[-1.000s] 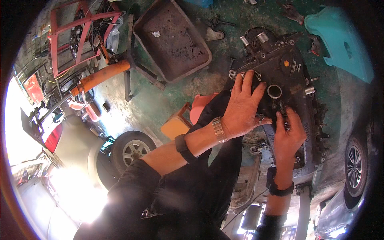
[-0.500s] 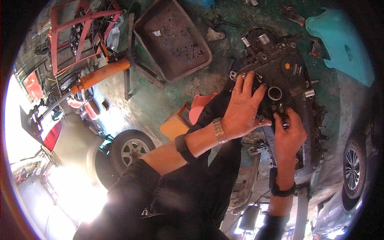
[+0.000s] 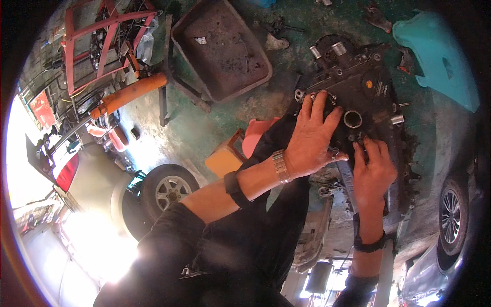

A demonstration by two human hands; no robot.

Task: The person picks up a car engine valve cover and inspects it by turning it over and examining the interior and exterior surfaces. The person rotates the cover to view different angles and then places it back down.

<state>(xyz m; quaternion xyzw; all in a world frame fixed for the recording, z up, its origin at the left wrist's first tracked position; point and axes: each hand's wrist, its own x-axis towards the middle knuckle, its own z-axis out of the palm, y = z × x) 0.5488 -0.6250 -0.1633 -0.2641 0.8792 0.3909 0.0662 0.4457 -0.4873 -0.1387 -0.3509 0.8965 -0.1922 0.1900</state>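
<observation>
The engine (image 3: 376, 77) sits in the upper right of the frame. The left hand (image 3: 310, 139) is spread on it; the right hand (image 3: 376, 166) curls below the ring (image 3: 352, 119), any pinch hidden. Slipping on grimy metal could scrape its knuckles.

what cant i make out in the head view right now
In the head view:
- Whether the bare right hand grips anything: its own curled fingers hide that.
- The part of the large black engine assembly beneath the bare left hand: covered by that hand.
- The rest of the pink plastic object: hidden behind the dark-clothed leg.
- The silver-grey car's full shape: cut off by the dark fisheye rim.
</observation>
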